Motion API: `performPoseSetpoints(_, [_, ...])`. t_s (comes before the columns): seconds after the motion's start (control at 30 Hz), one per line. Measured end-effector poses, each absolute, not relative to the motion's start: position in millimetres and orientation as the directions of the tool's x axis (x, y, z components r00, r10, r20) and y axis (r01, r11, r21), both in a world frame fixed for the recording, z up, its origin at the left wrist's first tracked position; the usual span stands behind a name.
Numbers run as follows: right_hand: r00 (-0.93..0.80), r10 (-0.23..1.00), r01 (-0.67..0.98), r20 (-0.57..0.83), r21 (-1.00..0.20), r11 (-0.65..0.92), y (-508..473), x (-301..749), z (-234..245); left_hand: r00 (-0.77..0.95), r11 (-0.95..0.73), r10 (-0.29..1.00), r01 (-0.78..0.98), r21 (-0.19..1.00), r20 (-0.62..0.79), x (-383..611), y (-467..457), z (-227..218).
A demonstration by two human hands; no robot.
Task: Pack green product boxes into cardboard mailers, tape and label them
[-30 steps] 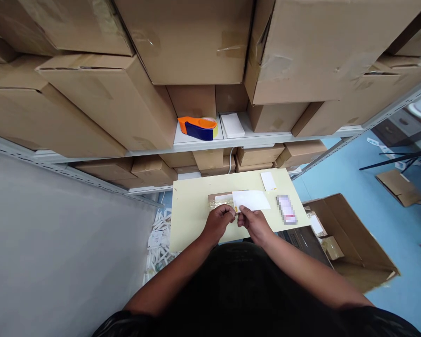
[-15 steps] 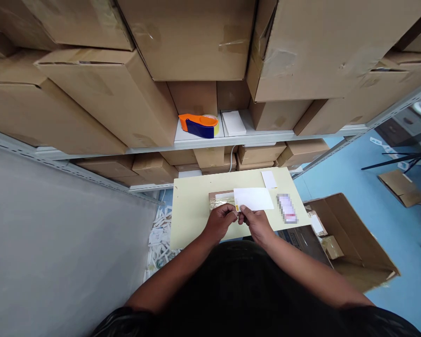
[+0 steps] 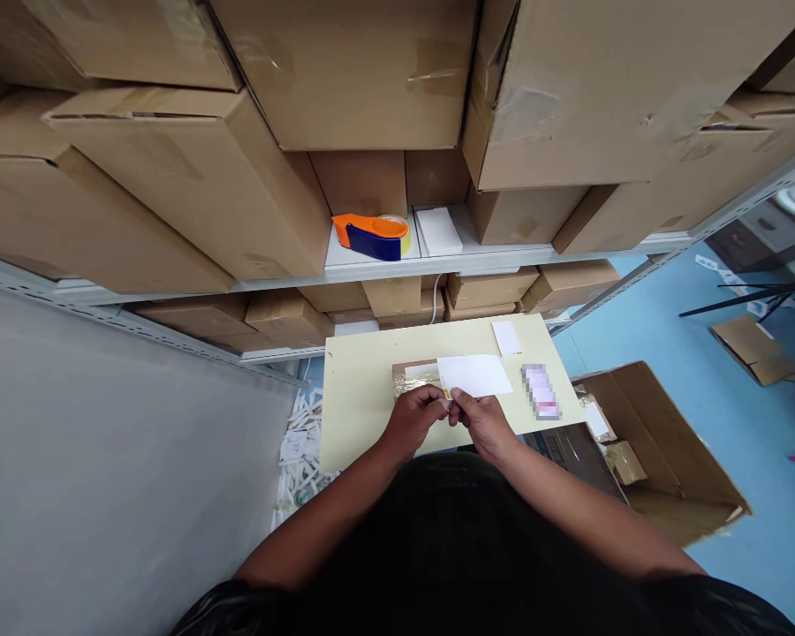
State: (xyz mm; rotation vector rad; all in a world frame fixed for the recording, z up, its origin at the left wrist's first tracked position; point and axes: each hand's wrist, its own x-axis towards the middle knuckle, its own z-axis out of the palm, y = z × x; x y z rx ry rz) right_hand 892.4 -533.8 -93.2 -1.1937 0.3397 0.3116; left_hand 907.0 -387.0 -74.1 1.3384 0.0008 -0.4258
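We are standing over a pale table (image 3: 364, 397) set against shelving (image 3: 397, 265) stacked with big boxes (image 3: 344, 71), and the risks are running from large to small. At 3 o'clock of the table an open carton (image 3: 662, 450) is sitting on the floor just beside the table edge, so anything nudged off that side is likely dropping into it or onto the blue floor. At the middle of the table a brown packet (image 3: 411, 378) is lying flat, partly under the sheet (image 3: 475, 375) we are holding; if the sheet is sticky-backed, as we are judging from the yellow strip at its corner, it could be catching on the packet crooked or folding onto itself. A small stack of labels (image 3: 541, 391) at 3 o'clock of the sheet and a white slip (image 3: 507, 337) at 1 o'clock are lying loose and could be getting swept aside by a sleeve or wrist. As for the grip, our left hand (image 3: 414, 420) and right hand (image 3: 480, 422) are meeting at the sheet's 7 o'clock corner, fingertips closed to a fine pinch on that corner, nearly touching each other; the rest of the sheet is reaching out over the packet toward 1 o'clock, unsupported. A tape dispenser (image 3: 371, 237) is resting on the shelf at 12 o'clock, well apart.
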Motion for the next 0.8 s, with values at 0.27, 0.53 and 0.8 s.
performPoseSetpoints(0.27, [0.896,0.064,-0.433,-0.440,-0.833,0.344,-532.3,896.6,-93.3,0.914,0.164,-0.330,0.301,0.939,-0.236,911.2,-386.2,-80.5])
performPoseSetpoints(0.53, [0.746,0.125,-0.656,-0.654,-0.692,0.299,-543.9,902.5,-111.0,0.973,0.061,-0.135,0.198,0.978,-0.188,915.7,-380.2,-92.0])
performPoseSetpoints(0.8, [0.999,-0.030,-0.042,-0.034,-0.951,-0.306,-547.2,902.8,-88.8,0.984,-0.042,-0.062,0.163,0.986,-0.165,916.6,-375.4,-93.3])
